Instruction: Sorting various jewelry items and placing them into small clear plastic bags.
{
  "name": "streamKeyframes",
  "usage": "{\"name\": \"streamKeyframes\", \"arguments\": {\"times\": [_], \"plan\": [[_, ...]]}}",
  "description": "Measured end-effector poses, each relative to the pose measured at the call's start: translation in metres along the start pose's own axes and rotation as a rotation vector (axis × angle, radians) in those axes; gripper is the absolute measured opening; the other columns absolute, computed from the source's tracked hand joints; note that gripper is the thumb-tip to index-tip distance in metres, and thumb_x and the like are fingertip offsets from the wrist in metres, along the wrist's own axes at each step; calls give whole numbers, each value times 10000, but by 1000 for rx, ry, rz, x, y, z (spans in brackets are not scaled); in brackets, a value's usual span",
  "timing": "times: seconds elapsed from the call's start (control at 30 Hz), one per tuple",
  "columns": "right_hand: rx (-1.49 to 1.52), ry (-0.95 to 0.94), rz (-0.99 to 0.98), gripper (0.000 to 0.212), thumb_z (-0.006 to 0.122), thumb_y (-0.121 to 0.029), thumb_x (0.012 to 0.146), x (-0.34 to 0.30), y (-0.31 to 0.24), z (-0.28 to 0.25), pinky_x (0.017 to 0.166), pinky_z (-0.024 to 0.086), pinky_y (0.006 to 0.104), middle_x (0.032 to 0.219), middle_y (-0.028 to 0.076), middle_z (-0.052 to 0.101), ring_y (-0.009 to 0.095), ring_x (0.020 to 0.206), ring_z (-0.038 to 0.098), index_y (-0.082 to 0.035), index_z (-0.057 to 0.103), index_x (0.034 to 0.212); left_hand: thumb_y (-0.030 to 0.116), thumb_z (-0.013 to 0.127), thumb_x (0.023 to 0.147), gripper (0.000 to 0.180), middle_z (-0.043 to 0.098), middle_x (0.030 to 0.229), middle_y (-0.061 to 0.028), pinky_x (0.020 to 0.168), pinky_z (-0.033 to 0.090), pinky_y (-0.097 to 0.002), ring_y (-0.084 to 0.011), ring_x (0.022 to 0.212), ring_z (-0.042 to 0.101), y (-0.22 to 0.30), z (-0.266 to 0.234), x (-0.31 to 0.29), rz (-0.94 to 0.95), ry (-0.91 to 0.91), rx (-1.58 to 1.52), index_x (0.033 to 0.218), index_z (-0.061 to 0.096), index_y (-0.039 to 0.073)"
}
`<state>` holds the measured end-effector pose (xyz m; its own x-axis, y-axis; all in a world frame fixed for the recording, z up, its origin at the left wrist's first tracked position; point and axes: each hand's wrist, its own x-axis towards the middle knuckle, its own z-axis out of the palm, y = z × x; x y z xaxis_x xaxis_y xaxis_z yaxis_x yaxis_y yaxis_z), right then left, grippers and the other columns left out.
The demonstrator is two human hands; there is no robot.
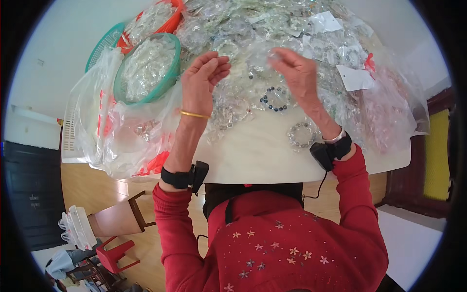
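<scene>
1. Left hand [200, 73]: raised at the near side of the heap of clear packets [243, 22]; fingers bent, thumb close against them. Whether anything is grasped cannot be told.
2. Right hand [297, 73]: raised opposite, well apart from the left; outline blurred, thumb and fingers drawn together. Whether they grip clear film cannot be determined.
3. Dark blue beaded bracelet [274, 99]: lies in a ring between the hands, nearer the right one and closer to the wearer.
4. Pale beaded bracelet [302, 135]: lies on the white table [258, 158], just beside the right wrist.
5. Green basket [175, 65]: filled with clear packets, left of the left hand; a red basket [177, 10] sits beyond it.
</scene>
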<state>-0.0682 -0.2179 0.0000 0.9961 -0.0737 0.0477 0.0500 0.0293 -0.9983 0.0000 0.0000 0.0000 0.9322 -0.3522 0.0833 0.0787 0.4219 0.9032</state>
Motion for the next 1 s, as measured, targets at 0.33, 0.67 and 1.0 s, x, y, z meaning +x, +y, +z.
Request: {"name": "streamKeyframes", "arguments": {"times": [0.33, 0.67, 1.0], "plan": [[-1430, 337, -642, 226, 594, -49, 752, 20, 15, -41, 914, 409, 396, 966, 66, 643, 255, 979, 575, -87, 642, 970, 204, 720, 671, 576, 613, 1040, -182, 802, 476, -315, -237, 904, 614, -41, -3, 76, 316, 282, 1592, 1134, 508, -66], [-455, 251, -303, 270, 595, -123, 828, 17, 4, -26, 737, 502, 297, 983, 71, 652, 150, 857, 622, -36, 613, 1083, 77, 740, 618, 461, 612, 803, -52, 656, 473, -262, -157, 715, 586, -18, -12, 82, 6, 109, 800, 1032, 557, -10], [51, -63, -129, 281, 648, -115, 793, 7, -2, -4, 610, 538, 248, 810, 86, 645, 137, 661, 631, 94, 602, 975, -12, 637, 742, 380, 596, 889, -20, 689, 455, -219, -99, 731, 562, -8, 39, 11, 71, -111, 119, 1111, 550, 14]]}}
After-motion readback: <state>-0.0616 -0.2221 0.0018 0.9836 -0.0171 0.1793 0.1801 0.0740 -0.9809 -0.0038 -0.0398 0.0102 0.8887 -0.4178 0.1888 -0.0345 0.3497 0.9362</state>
